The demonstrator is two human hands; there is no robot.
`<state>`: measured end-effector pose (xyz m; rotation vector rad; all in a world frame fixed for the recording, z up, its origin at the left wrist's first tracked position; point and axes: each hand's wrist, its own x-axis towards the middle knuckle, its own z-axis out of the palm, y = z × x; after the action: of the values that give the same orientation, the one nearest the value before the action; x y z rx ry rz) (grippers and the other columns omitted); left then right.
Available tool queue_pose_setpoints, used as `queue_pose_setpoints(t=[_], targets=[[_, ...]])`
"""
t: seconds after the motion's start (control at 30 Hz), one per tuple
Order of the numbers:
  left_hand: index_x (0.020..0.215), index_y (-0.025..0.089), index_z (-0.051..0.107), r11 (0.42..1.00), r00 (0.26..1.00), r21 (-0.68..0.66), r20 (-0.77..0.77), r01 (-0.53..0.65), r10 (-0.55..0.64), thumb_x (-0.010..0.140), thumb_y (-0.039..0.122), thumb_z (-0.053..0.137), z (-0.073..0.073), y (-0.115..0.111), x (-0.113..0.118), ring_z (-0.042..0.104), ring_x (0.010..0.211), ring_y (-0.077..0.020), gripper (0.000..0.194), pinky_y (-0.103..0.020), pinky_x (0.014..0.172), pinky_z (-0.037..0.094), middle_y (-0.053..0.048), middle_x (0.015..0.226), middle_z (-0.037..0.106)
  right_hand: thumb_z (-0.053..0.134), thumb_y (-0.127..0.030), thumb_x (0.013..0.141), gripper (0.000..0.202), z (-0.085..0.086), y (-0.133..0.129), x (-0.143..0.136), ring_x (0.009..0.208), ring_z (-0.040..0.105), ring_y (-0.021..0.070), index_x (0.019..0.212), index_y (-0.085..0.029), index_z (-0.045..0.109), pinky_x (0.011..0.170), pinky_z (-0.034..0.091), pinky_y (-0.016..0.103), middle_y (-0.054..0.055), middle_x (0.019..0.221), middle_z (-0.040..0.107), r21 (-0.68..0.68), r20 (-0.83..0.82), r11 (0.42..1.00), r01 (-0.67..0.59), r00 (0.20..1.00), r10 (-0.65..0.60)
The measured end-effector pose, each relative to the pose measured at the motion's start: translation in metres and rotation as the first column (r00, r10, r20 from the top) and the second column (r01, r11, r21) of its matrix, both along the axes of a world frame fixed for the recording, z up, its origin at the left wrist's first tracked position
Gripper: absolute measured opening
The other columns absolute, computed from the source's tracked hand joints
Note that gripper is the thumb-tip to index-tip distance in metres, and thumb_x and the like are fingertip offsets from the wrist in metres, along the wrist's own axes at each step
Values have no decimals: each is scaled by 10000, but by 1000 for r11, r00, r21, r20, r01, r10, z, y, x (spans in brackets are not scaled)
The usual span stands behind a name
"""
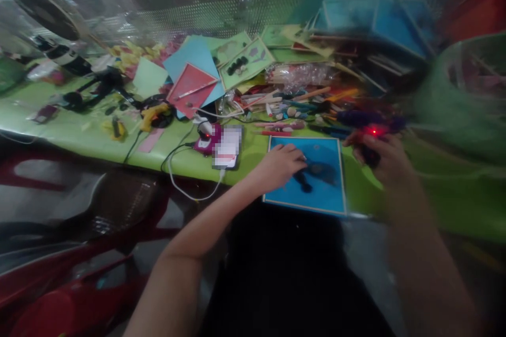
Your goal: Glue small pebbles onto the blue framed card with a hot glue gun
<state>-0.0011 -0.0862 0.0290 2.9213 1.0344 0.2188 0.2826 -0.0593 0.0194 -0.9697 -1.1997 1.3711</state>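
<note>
My left hand point(282, 166) rests on a blue framed board point(276, 197), its fingers curled down and closed. Their tips are partly hidden, and what they pinch, if anything, does not show. Right beside them lies a small black piece point(305, 185), with a dark, blurred shape point(324, 172) to its right on the board. My right hand point(381, 155) is closed round a dark purple glue gun point(369, 118) with a glowing red light, held just right of the board. Motion blurs the gun's outline.
A phone point(227, 147) and a purple power adapter point(207, 139) with white and black cables lie left of the board. Behind are pens point(272, 97), coloured cards point(193, 89) and stacked framed boards point(348, 16). A green bag point(454, 100) stands right; a red chair point(51, 310) is lower left.
</note>
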Motion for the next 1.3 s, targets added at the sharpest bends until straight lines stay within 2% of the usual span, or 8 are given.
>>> queue_pose_setpoints(t=[0.3, 0.47, 0.6, 0.73, 0.9, 1.0, 1.1, 1.3], targets=[[1040, 157, 706, 995, 998, 83, -31, 58, -55, 990, 161, 577, -2, 4, 7, 588, 1064, -265, 139, -381, 840, 411, -114, 1101, 701, 805, -416, 801, 254, -2, 2, 2, 481, 539, 97, 869, -173, 781, 449, 363, 268, 92, 850, 782, 19, 20, 1000, -10, 1000, 9], [1101, 169, 708, 994, 947, -106, 316, -15, 48, 968, 225, 653, -1, 10, -2, 616, 1101, -265, 155, -410, 967, 452, -95, 1131, 722, 798, -434, 797, 263, 0, 0, 3, 496, 531, 101, 846, -176, 783, 455, 374, 267, 81, 833, 768, 18, 44, 1000, 12, 999, -12], [1100, 182, 719, 894, 586, -446, 711, -50, 387, 933, 288, 703, -12, 19, -10, 652, 1105, -234, 199, -383, 984, 487, -91, 1150, 741, 823, -452, 761, 280, -1, 0, 2, 504, 530, 105, 843, -188, 785, 457, 397, 266, 73, 837, 768, -16, 66, 999, 32, 997, -31], [1091, 191, 737, 653, 103, -705, 698, 275, 709, 859, 365, 770, -24, 33, -7, 678, 935, -163, 291, -284, 841, 507, -55, 1052, 757, 834, -467, 761, 281, 3, 0, -7, 496, 530, 107, 831, -201, 781, 447, 392, 269, 66, 843, 776, -13, 100, 1000, 23, 995, -22], [997, 181, 765, 468, -90, -726, 494, 504, 865, 817, 286, 785, -22, 51, 2, 648, 790, -106, 210, -221, 697, 448, -26, 900, 754, 821, -424, 807, 220, 24, 1, -29, 514, 535, 122, 867, -216, 777, 482, 411, 292, 60, 871, 782, 50, 152, 997, -51, 987, 43], [972, 169, 755, 471, -82, -759, 491, 450, 868, 831, 271, 755, -24, 59, 3, 653, 776, -108, 174, -229, 708, 450, -38, 924, 770, 805, -483, 811, 279, 34, 7, -38, 510, 529, 138, 884, -217, 773, 485, 395, 317, 68, 879, 785, 98, 151, 993, -72, 987, 57], [958, 152, 753, 578, 15, -770, 604, 269, 797, 840, 216, 710, -33, 65, 4, 669, 819, -136, 140, -259, 779, 484, -48, 920, 780, 805, -543, 786, 328, 34, 15, -37, 497, 517, 142, 867, -228, 764, 467, 346, 326, 68, 876, 784, 112, 88, 994, -18, 996, 8], [1056, 156, 761, 816, 620, -573, 617, -68, 485, 869, 189, 648, -28, 74, 16, 695, 957, -218, 221, -342, 903, 525, -88, 1085, 770, 752, -534, 815, 313, 22, 20, -21, 476, 485, 132, 832, -222, 744, 456, 286, 341, 104, 902, 775, 122, 44, 991, 61, 997, -67]])
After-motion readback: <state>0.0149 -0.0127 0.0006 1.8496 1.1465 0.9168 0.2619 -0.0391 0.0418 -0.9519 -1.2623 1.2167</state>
